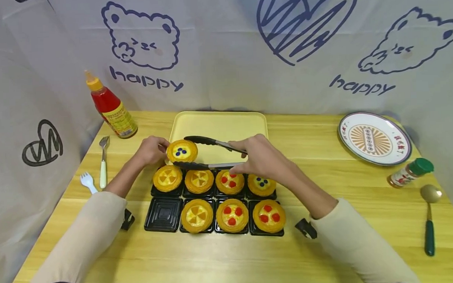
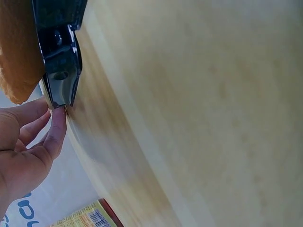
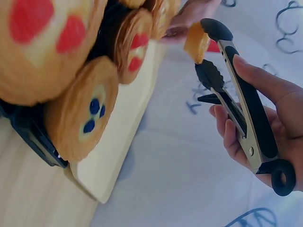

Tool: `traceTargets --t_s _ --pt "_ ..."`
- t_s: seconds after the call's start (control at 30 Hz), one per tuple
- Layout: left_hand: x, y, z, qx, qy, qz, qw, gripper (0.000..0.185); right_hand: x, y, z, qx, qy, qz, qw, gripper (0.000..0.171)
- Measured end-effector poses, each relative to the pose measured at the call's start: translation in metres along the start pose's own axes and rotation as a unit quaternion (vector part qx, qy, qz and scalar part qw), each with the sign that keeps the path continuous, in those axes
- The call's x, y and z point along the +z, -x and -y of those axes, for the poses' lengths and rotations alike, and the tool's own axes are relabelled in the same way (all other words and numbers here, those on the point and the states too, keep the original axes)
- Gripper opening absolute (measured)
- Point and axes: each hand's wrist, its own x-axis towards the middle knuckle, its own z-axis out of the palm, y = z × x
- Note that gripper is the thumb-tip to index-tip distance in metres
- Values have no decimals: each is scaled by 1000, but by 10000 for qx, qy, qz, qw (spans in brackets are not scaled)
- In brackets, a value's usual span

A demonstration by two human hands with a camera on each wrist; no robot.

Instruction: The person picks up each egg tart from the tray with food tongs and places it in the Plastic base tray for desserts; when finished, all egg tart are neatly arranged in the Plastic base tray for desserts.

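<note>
My right hand (image 1: 260,157) grips a pair of black-and-silver kitchen tongs (image 1: 220,166). Between the tong tips is a blueberry-topped egg tart (image 1: 182,150), over the front left of a pale yellow tray (image 1: 220,119). In the right wrist view, that tart (image 3: 193,43) appears edge-on in the tongs (image 3: 251,111). My left hand (image 1: 150,151) pinches the yellow tray's left edge, beside the tart. From the left wrist, the fingers (image 2: 57,127) meet at the edge near a black plastic tray corner (image 2: 61,87).
Black plastic trays (image 1: 162,215) stand in two rows before the yellow tray, most holding fruit-topped tarts (image 1: 197,216). The front-left compartment shows its ridged floor. A sauce bottle (image 1: 114,110) and forks (image 1: 103,162) lie left; a plate (image 1: 375,138), green-capped shaker (image 1: 409,172) and spoon (image 1: 429,219) right.
</note>
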Motion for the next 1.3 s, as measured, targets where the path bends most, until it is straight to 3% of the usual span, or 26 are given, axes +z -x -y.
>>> traceTargets --t_s 0.4,0.93,1.2,1.3 --pt "-4 -1 -1 95 90 24 9999 31 24 49 32 -443 -548 370 9968 65" --pt "-4 -3 -3 208 -26 56 9998 31 63 41 54 -730 -250 612 9951 64" --pt "-2 -2 -2 77 27 90 9999 31 55 50 48 -395 -549 754 9949 69" --pt "-2 -1 -1 33 52 111 9999 32 48 60 38 -372 -719 618 9948 70"
